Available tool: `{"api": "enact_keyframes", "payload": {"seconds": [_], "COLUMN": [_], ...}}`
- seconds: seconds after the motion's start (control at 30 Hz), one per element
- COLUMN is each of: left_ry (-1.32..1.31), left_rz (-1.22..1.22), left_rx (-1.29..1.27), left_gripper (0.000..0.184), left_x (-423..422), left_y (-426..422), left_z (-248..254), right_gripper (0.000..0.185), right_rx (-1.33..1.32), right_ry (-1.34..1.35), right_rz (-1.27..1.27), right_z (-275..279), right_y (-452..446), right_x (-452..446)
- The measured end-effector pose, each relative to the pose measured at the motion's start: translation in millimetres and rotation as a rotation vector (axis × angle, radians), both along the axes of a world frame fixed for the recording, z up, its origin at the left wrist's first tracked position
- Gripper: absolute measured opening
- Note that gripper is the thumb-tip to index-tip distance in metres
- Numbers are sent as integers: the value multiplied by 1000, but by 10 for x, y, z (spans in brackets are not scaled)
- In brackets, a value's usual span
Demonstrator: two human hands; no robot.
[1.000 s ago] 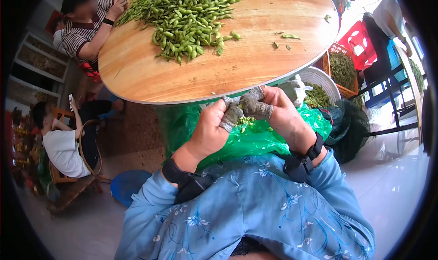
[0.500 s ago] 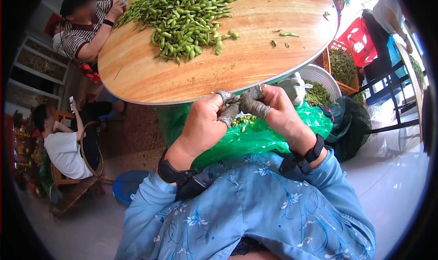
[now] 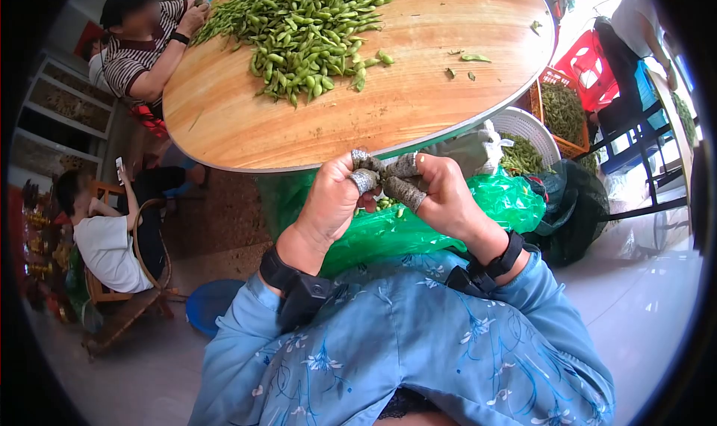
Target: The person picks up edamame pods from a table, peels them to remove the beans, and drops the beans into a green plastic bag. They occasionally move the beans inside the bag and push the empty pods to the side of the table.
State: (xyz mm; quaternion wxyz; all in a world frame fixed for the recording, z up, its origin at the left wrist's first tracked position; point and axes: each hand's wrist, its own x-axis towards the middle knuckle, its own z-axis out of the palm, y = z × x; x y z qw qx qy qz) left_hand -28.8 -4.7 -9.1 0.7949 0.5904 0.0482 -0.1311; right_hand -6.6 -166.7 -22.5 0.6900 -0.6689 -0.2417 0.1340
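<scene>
My left hand (image 3: 328, 200) and my right hand (image 3: 450, 196) meet fingertip to fingertip just off the near edge of the round wooden table (image 3: 246, 131). Grey wrapping covers the thumb and index finger of each. Both hands are closed in a pinch; whatever lies between the fingertips is hidden by them. Beneath the hands, a green plastic bag (image 3: 399, 232) spreads over my lap, with shelled green beans (image 3: 386, 203) showing inside it. A big heap of green soybean pods (image 3: 306, 41) covers the far left part of the table.
A few loose pods (image 3: 476, 58) lie on the table's right side. Beyond the right hand stand a white basket (image 3: 549, 131) and an orange crate (image 3: 571, 146), both holding pods. One person (image 3: 146, 71) sits at the table's left; another (image 3: 112, 247) holds a phone. A blue basin (image 3: 211, 306) stands on the floor.
Both hands have shifted slightly and turned at the fingertips, my left a little leftward and my right a little lower. They stay pinched together.
</scene>
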Motion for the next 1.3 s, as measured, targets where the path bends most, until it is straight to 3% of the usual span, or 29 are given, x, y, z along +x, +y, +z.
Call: {"api": "enact_keyframes", "payload": {"seconds": [0.13, 0.4, 0.47, 0.6, 0.67, 0.7, 0.73, 0.77, 0.87, 1.0, 1.1, 1.3], "left_ry": [82, 93, 36, -20, -75, -78, -111, -141, -177, -224, -262, -201], "left_rz": [-2, 0, -9, -2, -14, -15, -27, -43, -87, -98, -99, -150], "left_rx": [-189, -204, -226, -174, -109, -109, -78, -46, 71, 109, 178, 75], "left_gripper": [8, 15, 17, 21, 24, 24, 24, 25, 27, 30, 33, 30], "left_x": [12, -13, -25, -59, -50, -36, -33, -37, -45, -69, -74, -14], "left_y": [37, 55, 54, 24, 4, -13, -41, -71, -126, -135, -121, -71], "left_z": [-76, -66, -60, -25, -8, 2, 7, 11, 47, 24, 50, 64], "right_gripper": [5, 9, 13, 17, 18, 19, 21, 20, 23, 21, 19, 16], "right_rx": [16, 62, -30, -696, -812, -655, -338, -300, 138, 121, 161, 175], "right_ry": [30, 38, -27, -415, -350, -318, -236, -122, 263, 284, 308, 437], "right_rz": [-9, -238, -349, -811, -901, -820, -556, -386, 23, 210, 237, 246], "right_z": [15, -62, -104, -351, -213, -170, -138, -39, 65, 160, 122, 156], "right_y": [17, -311, -511, -1146, -1273, -1244, -1159, -1059, -645, -371, -320, -285], "right_x": [-5, 199, 275, 526, 469, 422, 381, 271, 56, 17, 20, 91]}}
